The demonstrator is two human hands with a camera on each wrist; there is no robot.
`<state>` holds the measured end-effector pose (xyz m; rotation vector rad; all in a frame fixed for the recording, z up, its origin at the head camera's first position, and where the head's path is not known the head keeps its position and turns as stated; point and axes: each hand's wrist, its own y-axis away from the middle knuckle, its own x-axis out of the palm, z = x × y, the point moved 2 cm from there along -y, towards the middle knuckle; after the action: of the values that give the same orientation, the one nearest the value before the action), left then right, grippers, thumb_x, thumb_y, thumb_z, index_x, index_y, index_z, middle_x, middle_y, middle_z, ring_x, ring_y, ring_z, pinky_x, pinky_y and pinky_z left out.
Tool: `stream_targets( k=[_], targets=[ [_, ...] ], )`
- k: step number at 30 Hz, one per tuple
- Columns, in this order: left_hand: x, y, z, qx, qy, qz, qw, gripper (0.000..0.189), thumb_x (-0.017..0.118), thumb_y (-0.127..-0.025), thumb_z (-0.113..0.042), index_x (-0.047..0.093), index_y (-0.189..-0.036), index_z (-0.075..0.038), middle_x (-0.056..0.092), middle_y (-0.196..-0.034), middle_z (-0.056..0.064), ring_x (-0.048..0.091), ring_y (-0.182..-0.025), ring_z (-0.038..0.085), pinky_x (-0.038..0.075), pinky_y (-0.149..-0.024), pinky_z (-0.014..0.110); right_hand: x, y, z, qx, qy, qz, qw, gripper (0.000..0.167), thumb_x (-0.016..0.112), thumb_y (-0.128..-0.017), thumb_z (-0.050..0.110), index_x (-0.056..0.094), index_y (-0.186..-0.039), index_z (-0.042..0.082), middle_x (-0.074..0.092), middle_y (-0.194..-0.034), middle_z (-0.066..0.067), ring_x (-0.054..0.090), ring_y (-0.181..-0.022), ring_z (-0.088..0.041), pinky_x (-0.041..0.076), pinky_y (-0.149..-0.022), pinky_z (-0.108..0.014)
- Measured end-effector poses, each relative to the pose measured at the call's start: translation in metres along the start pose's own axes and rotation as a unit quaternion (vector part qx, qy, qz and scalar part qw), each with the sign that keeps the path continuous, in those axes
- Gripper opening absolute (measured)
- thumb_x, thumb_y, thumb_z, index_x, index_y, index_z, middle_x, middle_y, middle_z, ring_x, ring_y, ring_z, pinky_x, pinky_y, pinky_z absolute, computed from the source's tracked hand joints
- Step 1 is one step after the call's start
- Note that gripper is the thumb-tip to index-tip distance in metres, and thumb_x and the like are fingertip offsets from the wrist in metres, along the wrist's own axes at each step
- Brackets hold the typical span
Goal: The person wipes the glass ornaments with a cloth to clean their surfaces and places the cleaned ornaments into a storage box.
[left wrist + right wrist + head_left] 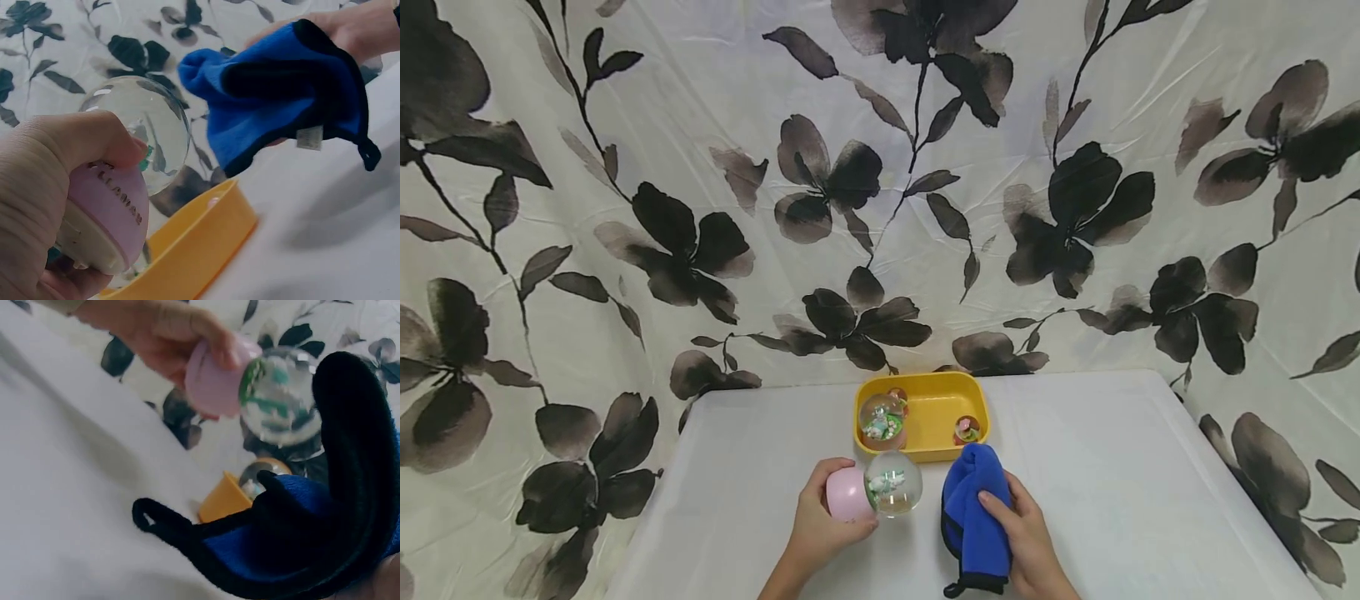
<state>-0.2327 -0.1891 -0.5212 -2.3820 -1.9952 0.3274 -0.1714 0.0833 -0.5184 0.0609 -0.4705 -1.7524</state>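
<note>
My left hand [826, 518] grips the pink base of a snow globe [893, 483], tilted on its side with the clear ball pointing right. Raised lettering shows on the base in the left wrist view, and a small white figure on green sits inside the ball. My right hand [1028, 533] holds a folded blue cloth [981, 508] with black edging and a corner loop, thumb on its front. A narrow gap separates cloth and globe in the head view. In the right wrist view the cloth [300, 544] hides most of the right hand.
Behind the hands stands a yellow tray [925, 456]. At its left is another snow globe [882, 421] with a small globe [898, 397] behind it; a further small globe [967, 429] lies at its right. The white table [745, 467] meets a flower-patterned curtain [940, 250].
</note>
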Motion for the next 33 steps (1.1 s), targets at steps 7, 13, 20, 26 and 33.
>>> stream_targets(
  k=[7,13,20,26,33],
  targets=[
    [0.020,0.009,0.003,-0.027,0.012,0.032,0.9991,0.081,0.090,-0.054,0.004,0.052,-0.125,-0.006,0.054,-0.122,0.009,0.055,-0.105,0.028,0.053,-0.079,0.033,0.012,0.001,-0.003,-0.004,0.005,0.056,0.9984,0.073,0.064,-0.094,0.034,0.027,-0.151,0.008,0.033,-0.149,-0.021,0.042,-0.129,-0.038,0.039,-0.101,-0.055],
    [0.040,0.011,-0.014,-0.044,-0.001,0.078,0.9960,0.075,0.088,-0.058,0.003,0.051,-0.123,-0.005,0.054,-0.119,0.012,0.057,-0.102,0.028,0.053,-0.078,0.034,0.022,0.005,-0.006,-0.050,0.025,0.103,0.9931,0.069,0.059,-0.097,0.028,0.024,-0.153,0.009,0.026,-0.154,-0.023,0.034,-0.135,-0.042,0.038,-0.102,-0.054],
    [0.048,0.013,-0.003,-0.075,-0.005,0.118,0.9902,0.076,0.090,-0.059,-0.006,0.048,-0.123,-0.011,0.055,-0.117,0.008,0.057,-0.099,0.025,0.054,-0.078,0.038,0.019,0.008,-0.014,-0.108,0.063,0.114,0.9856,0.066,0.061,-0.092,0.019,0.032,-0.151,0.015,0.037,-0.148,-0.018,0.042,-0.127,-0.040,0.041,-0.098,-0.056],
    [0.049,0.013,-0.012,-0.103,0.019,0.110,0.9883,0.080,0.090,-0.058,-0.005,0.046,-0.124,-0.009,0.053,-0.120,0.013,0.055,-0.102,0.028,0.052,-0.081,0.040,0.021,0.008,-0.019,-0.155,0.076,0.108,0.9791,0.067,0.061,-0.090,0.016,0.033,-0.150,0.014,0.041,-0.144,-0.019,0.045,-0.123,-0.040,0.042,-0.095,-0.057],
    [0.055,0.018,-0.006,-0.110,0.063,0.057,0.9903,0.080,0.088,-0.064,-0.005,0.048,-0.134,-0.009,0.051,-0.129,0.018,0.053,-0.108,0.028,0.052,-0.083,0.036,0.021,0.004,-0.024,-0.122,0.002,0.085,0.9889,0.060,0.053,-0.096,0.020,0.028,-0.150,0.011,0.036,-0.144,-0.022,0.041,-0.125,-0.040,0.042,-0.096,-0.049]
  ],
)
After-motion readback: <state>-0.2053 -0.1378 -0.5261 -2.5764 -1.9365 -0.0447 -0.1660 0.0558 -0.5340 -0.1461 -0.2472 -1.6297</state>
